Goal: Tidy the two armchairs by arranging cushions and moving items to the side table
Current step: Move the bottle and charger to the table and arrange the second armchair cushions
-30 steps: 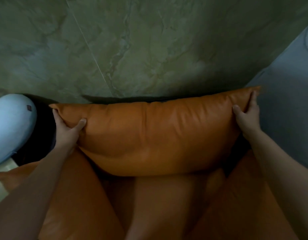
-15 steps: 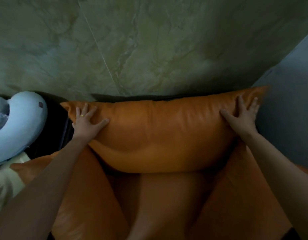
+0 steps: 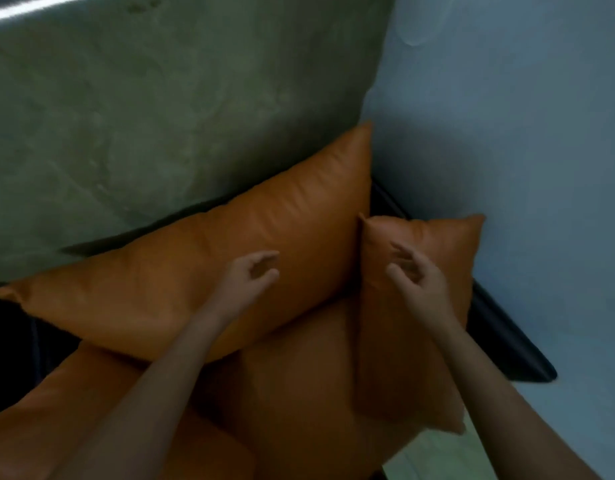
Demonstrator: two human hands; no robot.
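Both hands have come off the back cushion; a second ago they gripped its two ends, half a second ago they lay flat on its face, pressing; now neither holds anything. Left hand hovers over the right half of the back cushion, fingers loosely curled round nothing; contact with the leather cannot be told. Right hand hangs over the upper part of the side cushion, fingers also loosely curled, nothing in them; the hands are apart, with the seam between the two cushions lying between them.

View has swung right; the white neck pillow seen at the left edge earlier is out of frame; the side cushion and the dark chair frame are newly in view.

Back cushion sits along the chair back against the green wall, its right corner raised and touching the side cushion's top edge; side cushion stands on edge along the right arm, next to the blue wall; seat lies below both.

Judgement: back cushion looks placed and patted, so that step is likely done; side cushion is probably next for the right hand. Side table not in view; loose items still to move.
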